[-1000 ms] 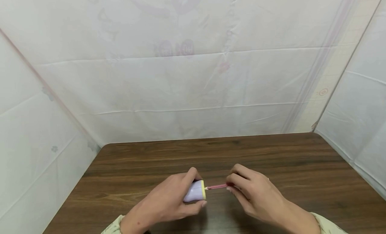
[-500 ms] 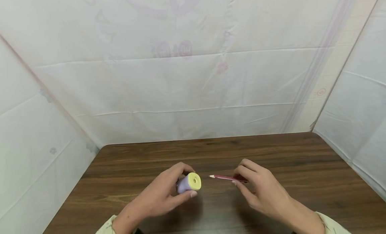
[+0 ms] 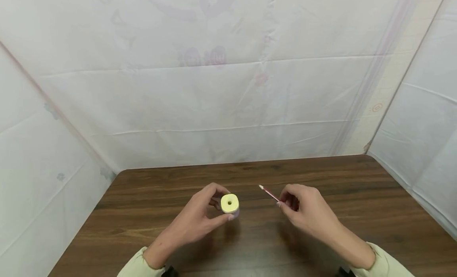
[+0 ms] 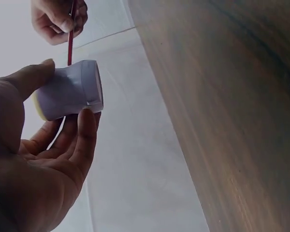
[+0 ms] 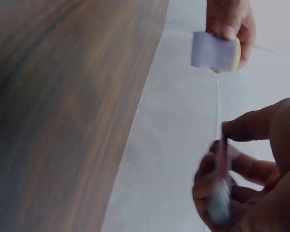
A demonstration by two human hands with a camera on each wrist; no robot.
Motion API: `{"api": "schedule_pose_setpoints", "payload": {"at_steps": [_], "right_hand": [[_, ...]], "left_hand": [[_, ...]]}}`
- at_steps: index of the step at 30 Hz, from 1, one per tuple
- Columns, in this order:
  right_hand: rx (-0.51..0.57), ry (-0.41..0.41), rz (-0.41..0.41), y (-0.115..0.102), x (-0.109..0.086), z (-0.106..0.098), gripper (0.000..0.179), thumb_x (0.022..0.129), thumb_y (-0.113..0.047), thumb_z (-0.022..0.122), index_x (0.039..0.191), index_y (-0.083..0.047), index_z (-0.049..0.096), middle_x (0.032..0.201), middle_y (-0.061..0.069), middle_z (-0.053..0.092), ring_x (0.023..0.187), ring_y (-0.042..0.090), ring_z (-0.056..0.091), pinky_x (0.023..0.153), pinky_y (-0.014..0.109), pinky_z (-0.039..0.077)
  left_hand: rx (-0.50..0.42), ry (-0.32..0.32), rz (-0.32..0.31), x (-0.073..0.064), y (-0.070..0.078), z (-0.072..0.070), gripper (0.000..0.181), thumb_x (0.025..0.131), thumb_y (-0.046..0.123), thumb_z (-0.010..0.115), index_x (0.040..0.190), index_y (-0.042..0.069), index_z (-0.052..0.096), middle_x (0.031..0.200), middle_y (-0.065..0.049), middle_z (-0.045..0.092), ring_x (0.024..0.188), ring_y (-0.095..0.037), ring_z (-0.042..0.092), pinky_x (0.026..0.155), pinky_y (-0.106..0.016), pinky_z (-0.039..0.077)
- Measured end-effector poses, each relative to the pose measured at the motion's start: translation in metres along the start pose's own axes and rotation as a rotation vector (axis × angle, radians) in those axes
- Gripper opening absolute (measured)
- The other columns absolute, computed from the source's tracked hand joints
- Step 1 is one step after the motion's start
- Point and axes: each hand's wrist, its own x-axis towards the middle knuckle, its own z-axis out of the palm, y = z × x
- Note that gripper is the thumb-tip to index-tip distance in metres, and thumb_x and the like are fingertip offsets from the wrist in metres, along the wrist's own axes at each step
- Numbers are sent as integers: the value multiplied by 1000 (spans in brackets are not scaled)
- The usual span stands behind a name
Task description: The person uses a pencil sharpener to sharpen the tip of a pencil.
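A small lilac pencil sharpener (image 3: 226, 208) with a yellow top stands upright in my left hand (image 3: 192, 219), held above the table between thumb and fingers. The round hole in its top faces up toward the head camera. My right hand (image 3: 312, 209) pinches a short dark red pencil (image 3: 269, 193), its pale tip pointing up and to the left, apart from the sharpener. In the left wrist view the thumb and fingertips grip opposite sides of the sharpener (image 4: 67, 92). The pencil (image 5: 223, 159) is blurred in the right wrist view, its near end a pale smear.
Both hands are over a dark brown wood-grain table (image 3: 171, 181) with rounded far corners. Pale printed sheeting (image 3: 221, 110) hangs behind it and along both sides.
The pencil tip has come away from the sharpener's hole, and the hands have moved apart. My left hand has turned the sharpener upright; the pencil now slants upward.
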Motion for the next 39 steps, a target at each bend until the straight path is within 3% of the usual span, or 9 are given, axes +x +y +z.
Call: {"api": "schedule_pose_setpoints", "payload": {"at_steps": [6, 15, 24, 30, 39], "right_hand": [[-57, -114, 228, 18, 17, 1, 13, 89, -15, 80, 81, -17, 70, 68, -9, 60, 62, 8, 55, 58, 27, 46], [-150, -162, 341, 50, 35, 21, 25, 88, -22, 80, 70, -15, 64, 67, -3, 60, 62, 15, 54, 58, 33, 45], [-87, -246, 487, 72, 50, 29, 29, 93, -19, 77, 69, -11, 63, 54, -2, 62, 47, 15, 60, 47, 30, 48], [-118, -295, 503, 75, 52, 28, 28, 94, -19, 77, 72, -9, 63, 57, 0, 64, 47, 16, 61, 47, 31, 50], [-121, -302, 500, 77, 52, 29, 28, 94, -18, 77, 72, -9, 62, 54, 1, 62, 44, 17, 59, 45, 31, 49]], "left_hand": [[5, -19, -75, 16, -10, 8, 47, 90, 12, 87, 127, 15, 59, 119, 6, 65, 100, -12, 66, 87, -31, 60], [2, -83, -165, 36, -30, 13, 40, 93, 14, 84, 125, 13, 60, 118, 3, 65, 104, -10, 66, 89, -31, 59], [9, -138, -241, 48, -42, 20, 41, 94, 15, 84, 127, 12, 60, 119, 0, 65, 96, -10, 68, 83, -27, 59], [16, -156, -259, 51, -45, 20, 42, 93, 15, 84, 127, 11, 60, 117, -1, 66, 99, -12, 67, 83, -26, 59], [17, -169, -254, 51, -47, 21, 41, 92, 15, 85, 125, 10, 60, 115, 1, 67, 102, -13, 67, 82, -25, 59]]}}
